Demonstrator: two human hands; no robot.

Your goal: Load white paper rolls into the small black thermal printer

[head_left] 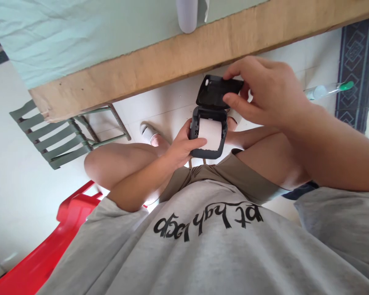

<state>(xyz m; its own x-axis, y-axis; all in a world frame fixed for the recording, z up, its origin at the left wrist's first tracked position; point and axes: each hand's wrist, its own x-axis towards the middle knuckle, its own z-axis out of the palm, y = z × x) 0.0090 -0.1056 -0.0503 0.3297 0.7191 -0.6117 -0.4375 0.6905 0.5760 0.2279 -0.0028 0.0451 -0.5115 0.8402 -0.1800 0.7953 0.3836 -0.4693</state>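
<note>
A small dark grey printer (207,153) sits between my knees with its lid (213,93) swung open. A white paper roll (211,132) fills its bay. My left hand (181,146) grips the printer body from the left, thumb lying on the paper roll. My right hand (266,91) pinches the open lid from the right, thumb inside it and fingers on its top edge.
A wooden table edge (184,55) with a pale green cloth (64,37) runs above the printer. A white tube (187,14) stands on it. A green slatted chair (57,137) is at left, a red plastic seat (49,250) below me, a patterned rug (355,65) at right.
</note>
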